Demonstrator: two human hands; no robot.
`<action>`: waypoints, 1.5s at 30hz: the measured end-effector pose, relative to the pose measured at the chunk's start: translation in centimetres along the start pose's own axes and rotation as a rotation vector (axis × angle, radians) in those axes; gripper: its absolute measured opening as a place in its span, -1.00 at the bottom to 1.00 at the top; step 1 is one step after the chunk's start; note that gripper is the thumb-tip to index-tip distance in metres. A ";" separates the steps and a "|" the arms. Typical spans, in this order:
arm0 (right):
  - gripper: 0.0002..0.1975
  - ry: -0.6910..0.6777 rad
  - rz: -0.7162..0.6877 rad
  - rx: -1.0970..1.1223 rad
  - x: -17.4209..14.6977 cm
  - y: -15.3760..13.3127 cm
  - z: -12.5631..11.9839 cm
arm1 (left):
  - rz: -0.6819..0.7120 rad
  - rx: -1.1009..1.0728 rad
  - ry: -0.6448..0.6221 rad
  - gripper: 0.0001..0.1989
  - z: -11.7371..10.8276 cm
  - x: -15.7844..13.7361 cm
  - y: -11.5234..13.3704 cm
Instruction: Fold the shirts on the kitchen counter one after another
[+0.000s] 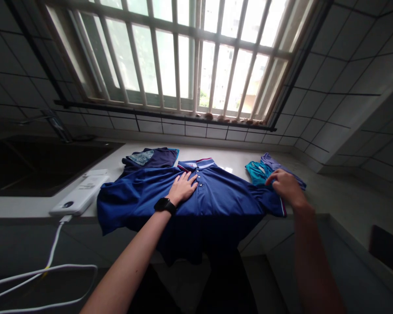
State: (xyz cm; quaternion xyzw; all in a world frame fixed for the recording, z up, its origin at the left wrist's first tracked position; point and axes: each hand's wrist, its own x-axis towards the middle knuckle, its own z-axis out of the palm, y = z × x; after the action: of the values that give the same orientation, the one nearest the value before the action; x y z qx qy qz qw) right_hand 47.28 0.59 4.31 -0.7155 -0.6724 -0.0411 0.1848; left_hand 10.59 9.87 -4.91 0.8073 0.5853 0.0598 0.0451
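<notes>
A blue polo shirt lies spread on the counter, its striped collar toward the window and its lower part hanging over the front edge. My left hand, with a black watch on the wrist, rests flat on the chest beside the buttons, fingers spread. Over at the right sleeve, my right hand has its fingers curled and pinched at the sleeve's upper edge; the fingertips are partly hidden. Just behind that hand sit a teal garment and a purple garment. Dark folded clothes lie behind the left shoulder.
A white power bank with a plugged-in white cable sits left of the shirt, near the counter edge. Farther left is a dark sink with a faucet. A barred window rises behind the counter.
</notes>
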 end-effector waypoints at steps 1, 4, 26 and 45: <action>-0.59 -0.038 -0.063 0.028 0.2 -1.6 0.7 | 0.001 0.002 0.000 -0.42 0.0 0.0 0.0; -0.44 -0.251 -0.245 0.073 1.0 -7.5 4.0 | 0.001 0.002 0.008 -0.42 0.0 0.0 0.0; -0.37 -0.404 0.041 0.045 7.3 -20.3 16.0 | -0.005 0.092 -0.015 -0.46 -0.4 2.8 -1.4; -0.31 -0.357 0.105 -0.008 4.8 -12.7 13.9 | 0.208 0.055 -0.007 -0.45 0.7 1.5 -3.9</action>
State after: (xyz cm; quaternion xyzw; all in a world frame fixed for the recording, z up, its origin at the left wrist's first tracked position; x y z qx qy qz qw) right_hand 32.66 9.92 -4.49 -0.7463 -0.6561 0.0936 0.0617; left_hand 7.46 12.53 -6.09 0.8647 0.4998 0.0454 0.0187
